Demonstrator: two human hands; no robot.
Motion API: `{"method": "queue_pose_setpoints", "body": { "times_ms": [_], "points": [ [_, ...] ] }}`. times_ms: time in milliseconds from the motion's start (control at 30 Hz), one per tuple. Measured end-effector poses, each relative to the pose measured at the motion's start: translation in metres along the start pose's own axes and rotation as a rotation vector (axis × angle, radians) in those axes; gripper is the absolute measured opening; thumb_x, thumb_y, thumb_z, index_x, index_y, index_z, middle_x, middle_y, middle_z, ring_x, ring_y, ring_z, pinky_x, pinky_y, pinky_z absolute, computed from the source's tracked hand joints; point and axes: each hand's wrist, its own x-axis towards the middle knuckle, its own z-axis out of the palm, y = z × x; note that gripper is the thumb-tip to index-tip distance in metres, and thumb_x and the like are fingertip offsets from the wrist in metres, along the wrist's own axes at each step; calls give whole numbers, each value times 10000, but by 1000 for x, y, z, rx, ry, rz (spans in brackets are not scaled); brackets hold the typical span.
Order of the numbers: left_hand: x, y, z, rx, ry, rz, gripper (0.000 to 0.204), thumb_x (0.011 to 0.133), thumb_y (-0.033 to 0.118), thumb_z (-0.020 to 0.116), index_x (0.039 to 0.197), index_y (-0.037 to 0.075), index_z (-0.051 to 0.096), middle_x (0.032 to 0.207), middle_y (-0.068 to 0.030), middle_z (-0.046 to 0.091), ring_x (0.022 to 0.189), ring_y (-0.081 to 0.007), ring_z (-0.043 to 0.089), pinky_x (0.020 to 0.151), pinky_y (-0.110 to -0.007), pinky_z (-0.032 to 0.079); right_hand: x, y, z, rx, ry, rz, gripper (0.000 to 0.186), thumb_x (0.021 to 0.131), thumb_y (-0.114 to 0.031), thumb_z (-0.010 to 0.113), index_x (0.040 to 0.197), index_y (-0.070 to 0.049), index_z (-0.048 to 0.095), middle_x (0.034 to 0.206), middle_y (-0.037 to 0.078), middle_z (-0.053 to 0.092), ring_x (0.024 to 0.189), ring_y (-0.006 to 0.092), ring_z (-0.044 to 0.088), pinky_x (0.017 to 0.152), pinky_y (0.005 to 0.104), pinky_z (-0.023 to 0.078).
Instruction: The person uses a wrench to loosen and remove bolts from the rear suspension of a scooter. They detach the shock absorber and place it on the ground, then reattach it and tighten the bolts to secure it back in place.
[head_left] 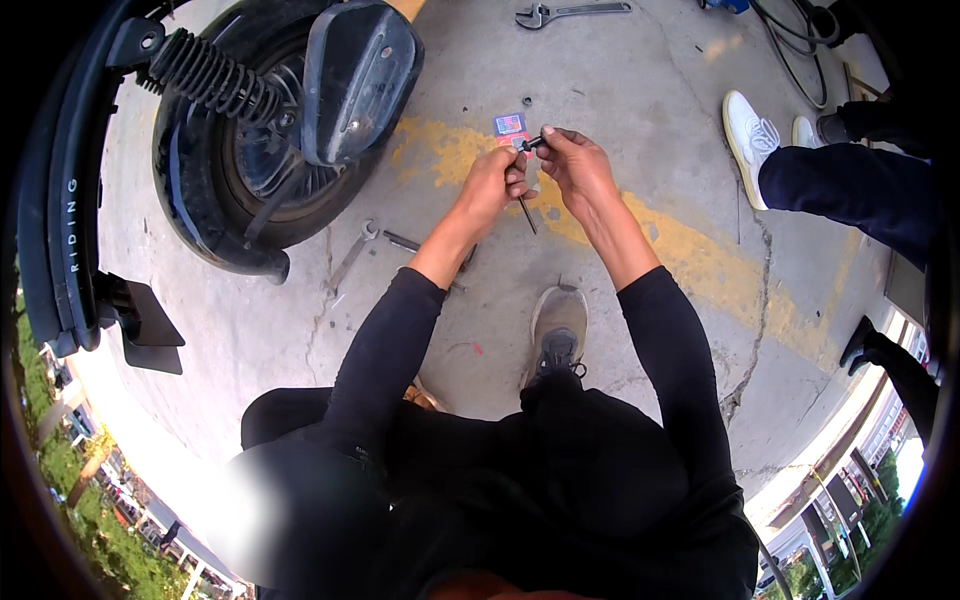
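Both my hands meet over the concrete floor, in front of my crouched body. My left hand (492,182) is closed round a thin dark rod (528,216), whose lower end sticks out below the fingers. My right hand (574,160) pinches a small black piece (534,143) at the left fingertips. Whether this piece and the rod are one tool, I cannot tell. Just beyond the fingers lies a small red and blue packet (510,124), partly covered by them. Farther off, a small dark nut-like part (527,101) rests on the floor.
At left stands a scooter's wheel (225,190) with a shock absorber (205,75) and black cover (362,80). An adjustable wrench (572,12) lies far off; a spanner (352,255) and dark bar (402,243) lie nearer. Another person's white shoe (748,140) is at right, below a hose (790,55).
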Motion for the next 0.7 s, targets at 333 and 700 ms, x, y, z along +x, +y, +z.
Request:
{"method": "queue_pose_setpoints", "body": {
  "times_ms": [333, 700],
  "points": [
    [21, -14, 10, -344, 249, 64, 303, 1026, 306, 458, 775, 137, 455, 581, 82, 297, 492, -68, 271, 487, -247, 281, 31, 34, 17, 125, 123, -26, 155, 912, -107, 680, 948, 6, 580, 814, 86, 642, 687, 142, 622, 593, 266, 526],
    [17, -26, -8, -504, 306, 46, 318, 1046, 355, 420, 843, 117, 479, 637, 35, 361, 585, -113, 382, 604, -310, 383, 85, -5, -44, -622, 50, 7, 255, 878, -160, 721, 1041, 22, 650, 907, 70, 687, 754, 133, 673, 680, 257, 563]
  ]
}}
